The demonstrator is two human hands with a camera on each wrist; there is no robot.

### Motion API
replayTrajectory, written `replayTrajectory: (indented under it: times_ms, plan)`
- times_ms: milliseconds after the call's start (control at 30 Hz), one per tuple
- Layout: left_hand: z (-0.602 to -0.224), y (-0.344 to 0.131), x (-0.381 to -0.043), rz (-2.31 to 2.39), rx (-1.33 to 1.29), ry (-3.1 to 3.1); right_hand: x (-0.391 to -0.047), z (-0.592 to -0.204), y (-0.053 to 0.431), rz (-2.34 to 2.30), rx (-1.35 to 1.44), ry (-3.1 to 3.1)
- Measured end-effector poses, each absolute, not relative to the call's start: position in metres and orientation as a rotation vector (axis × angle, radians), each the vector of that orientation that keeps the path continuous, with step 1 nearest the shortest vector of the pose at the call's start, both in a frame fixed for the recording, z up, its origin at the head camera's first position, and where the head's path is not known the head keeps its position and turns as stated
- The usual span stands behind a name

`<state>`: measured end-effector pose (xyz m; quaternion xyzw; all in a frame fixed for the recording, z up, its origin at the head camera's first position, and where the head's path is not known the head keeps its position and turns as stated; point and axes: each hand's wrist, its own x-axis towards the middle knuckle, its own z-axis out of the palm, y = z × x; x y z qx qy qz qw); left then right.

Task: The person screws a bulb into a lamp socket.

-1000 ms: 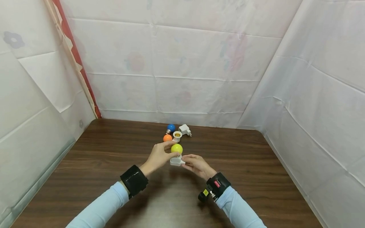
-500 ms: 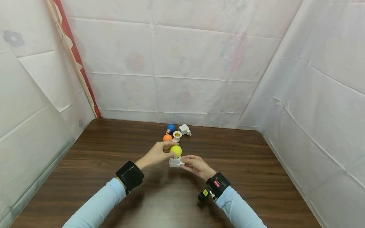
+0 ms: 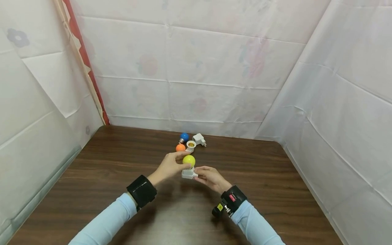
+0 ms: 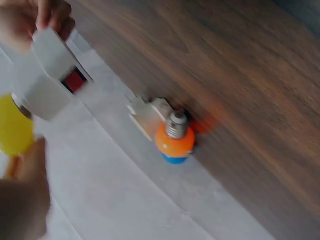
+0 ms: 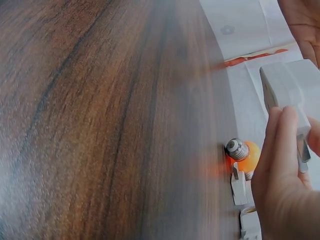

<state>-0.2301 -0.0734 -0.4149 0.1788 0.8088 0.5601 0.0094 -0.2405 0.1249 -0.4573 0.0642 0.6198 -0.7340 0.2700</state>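
My left hand (image 3: 169, 167) holds a yellow light bulb (image 3: 189, 160) between the thumb and fingers. The bulb stands upright, its metal base at the top of a white plug-in lamp socket (image 3: 188, 174). My right hand (image 3: 212, 179) grips that socket from the right, above the table. A red switch (image 4: 74, 81) shows on the socket in the left wrist view, where a bit of the bulb's metal collar (image 4: 21, 106) is visible. In the right wrist view, my right fingers (image 5: 285, 145) press along the socket body and the yellow bulb cannot be seen.
Beyond the hands lie an orange bulb (image 3: 180, 147), a blue bulb (image 3: 184, 136), a second white socket (image 3: 191, 145) with its mouth facing up, and another white plug-in socket (image 3: 199, 139). The brown wooden table (image 3: 260, 170) meets white sheeting (image 3: 196, 102) at the back and sides.
My left wrist has swung slightly outward and then partly back, with the fingers staying at the yellow bulb. Bulb and socket have shifted slightly left; the right hand has hardly moved.
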Motion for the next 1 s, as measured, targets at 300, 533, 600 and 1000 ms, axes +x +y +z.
replayTrajectory:
  times_ms: [300,533,600,1000]
  plan:
    - [-0.414,-0.062,-0.219,1.669,0.432,2.8,-0.24,-0.459,0.123,-2.006,0.179,1.661]
    - [-0.417,-0.065,-0.222,1.683,0.461,2.716,-0.24,-0.46,0.122,-1.996,0.183,1.662]
    - [-0.417,-0.068,-0.223,1.686,0.474,2.672,-0.24,-0.461,0.123,-1.995,0.186,1.66]
    - [-0.421,-0.083,-0.24,1.663,0.713,2.344,-0.24,-0.462,0.126,-1.968,0.153,1.657]
